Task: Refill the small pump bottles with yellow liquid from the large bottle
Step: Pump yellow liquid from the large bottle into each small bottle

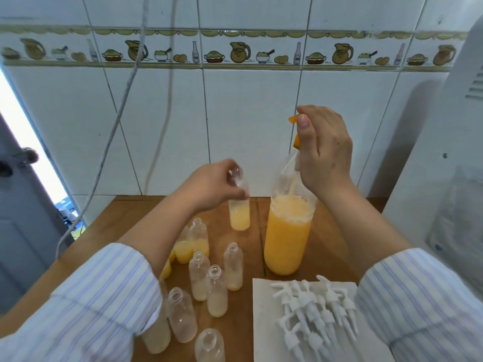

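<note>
- The left hand (209,186) has its fingers curled around the neck of one small bottle (239,214), which is held just left of the large bottle (287,233); it is partly full of pale yellow liquid.
- The right hand (324,150) grips the orange pump head (294,118) at the top of the large bottle, fingers closed on it; the bottle stands on the tabletop (109,231), well over half full of yellow liquid with foam on top.
- Progress looks early to middling: a few filled bottles (192,248) stand near the left forearm with yellow in them, while a cluster of open bottles (215,291) holds only a pale residue at the bottom or nothing at all.
- None of the small bottles I can see has its pump on; the white pumps (313,307) lie in a heap on a sheet of paper (261,322) at the right, so capping is all to come.
- The waiting bottles crowd close under the left arm, and a careless sleeve (91,304) could knock them over.
- Two cables (125,100) hang down the tiled wall (248,113), clear of the work.
</note>
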